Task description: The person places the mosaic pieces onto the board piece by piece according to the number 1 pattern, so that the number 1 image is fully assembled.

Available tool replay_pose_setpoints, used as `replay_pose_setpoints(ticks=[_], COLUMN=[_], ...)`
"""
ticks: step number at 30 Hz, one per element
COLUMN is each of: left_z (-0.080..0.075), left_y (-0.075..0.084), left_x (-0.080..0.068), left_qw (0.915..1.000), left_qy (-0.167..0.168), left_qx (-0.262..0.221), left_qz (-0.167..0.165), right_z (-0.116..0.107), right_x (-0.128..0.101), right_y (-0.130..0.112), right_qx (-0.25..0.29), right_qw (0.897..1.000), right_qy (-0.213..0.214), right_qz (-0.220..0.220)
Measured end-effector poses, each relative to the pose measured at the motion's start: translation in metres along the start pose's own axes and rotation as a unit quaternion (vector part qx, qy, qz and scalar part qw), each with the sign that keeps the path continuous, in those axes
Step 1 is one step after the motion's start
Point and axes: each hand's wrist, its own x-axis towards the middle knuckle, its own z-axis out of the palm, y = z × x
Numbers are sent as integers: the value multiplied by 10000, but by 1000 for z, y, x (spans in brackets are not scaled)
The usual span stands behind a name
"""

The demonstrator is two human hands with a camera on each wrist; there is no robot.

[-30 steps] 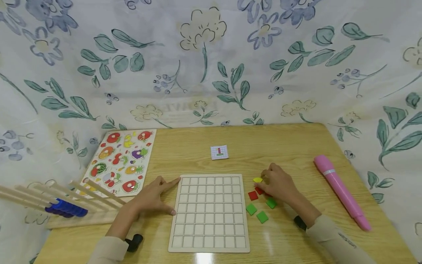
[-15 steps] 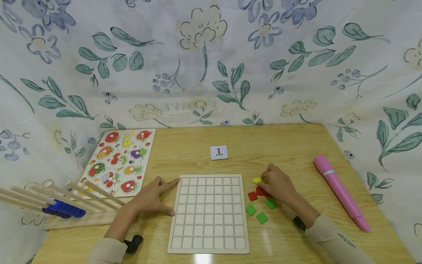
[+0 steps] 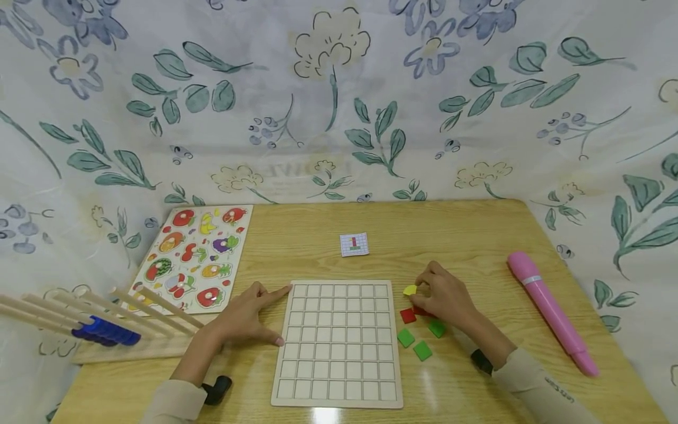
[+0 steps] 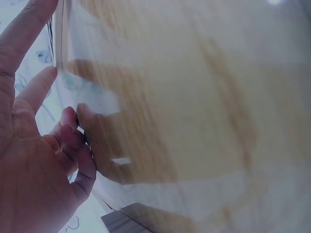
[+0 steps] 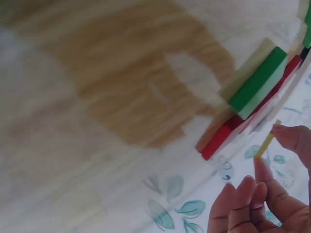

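A pale wooden grid board (image 3: 337, 344) lies flat at the front middle of the table. My left hand (image 3: 248, 317) rests open on the table, fingers touching the board's left edge. To the board's right my right hand (image 3: 442, 297) pinches a small yellow square tile (image 3: 410, 290) (image 5: 266, 141) between thumb and fingertips, just off the table. Beside that hand lie red tiles (image 3: 408, 315) and green tiles (image 3: 422, 350). A small pattern card (image 3: 354, 244) lies behind the board. In the left wrist view the left hand (image 4: 39, 160) shows spread fingers over blurred wood.
A fruit peg puzzle (image 3: 190, 256) lies at the left rear. A wooden rod rack with blue rings (image 3: 106, 331) stands at the front left. A pink cylinder (image 3: 551, 309) lies at the right. Flowered cloth (image 3: 339, 94) walls the table on three sides.
The right hand has lifted the yellow tile slightly and tilted it; its fingers shifted a little left. The left hand stays put.
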Motion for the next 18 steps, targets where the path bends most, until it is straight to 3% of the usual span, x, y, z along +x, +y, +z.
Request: replay_pose_setpoints(ticks=[10, 18], left_z=[0, 0], left_y=[1, 3], left_x=[-1, 0], left_qw=[9999, 9999], left_qy=[34, 3], left_qx=[134, 151], left_qz=[31, -13], right_z=[2, 7], right_x=[4, 9], right_y=[-19, -30], right_qx=[169, 327], right_qw=[9988, 9978], right_qy=[242, 169], right_qz=[-382, -544])
